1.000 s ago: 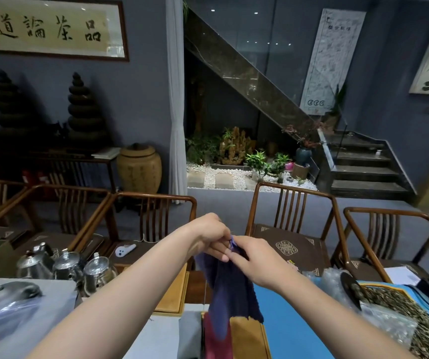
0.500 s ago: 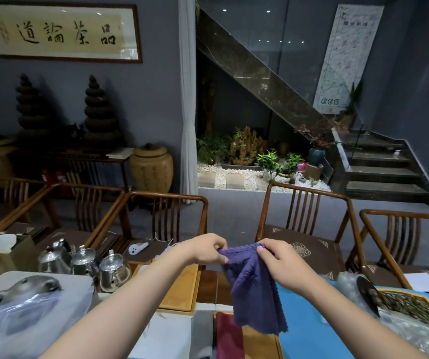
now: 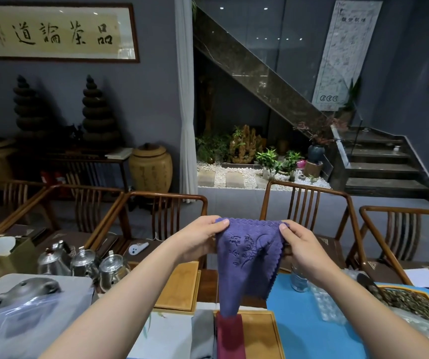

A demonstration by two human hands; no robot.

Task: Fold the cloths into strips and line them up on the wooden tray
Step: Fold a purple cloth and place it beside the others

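Above wooden tray (image 3: 258, 335), purple cloth (image 3: 247, 257) hanging unfolded, pinched at its top corners by left hand (image 3: 198, 238) and right hand (image 3: 300, 244) (red strip (image 3: 230, 338) already below). Risk: uneven pull, crooked fold.
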